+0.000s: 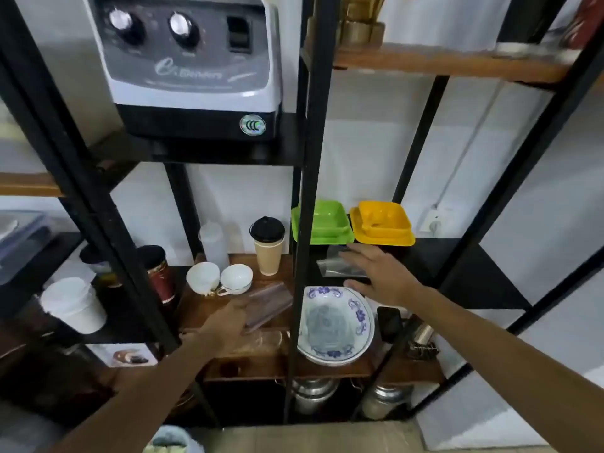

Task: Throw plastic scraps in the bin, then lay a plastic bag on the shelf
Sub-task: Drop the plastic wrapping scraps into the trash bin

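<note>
Plastic bag (340, 264) flat under spread right hand (379, 276) — another (268, 305), tilted up-right, in left hand's (225, 322) grip.

Even, soft indoor light; motion blur throughout, wide-angle bending at edges.

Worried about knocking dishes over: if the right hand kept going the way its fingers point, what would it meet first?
Probably the clear plastic bag under the right hand's fingers, then the green dishes behind; depth is unclear.

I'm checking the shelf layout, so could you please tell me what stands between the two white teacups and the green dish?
In the head view, a paper coffee cup with a black lid and a black shelf upright stand between the white teacups and the green dish.
</note>
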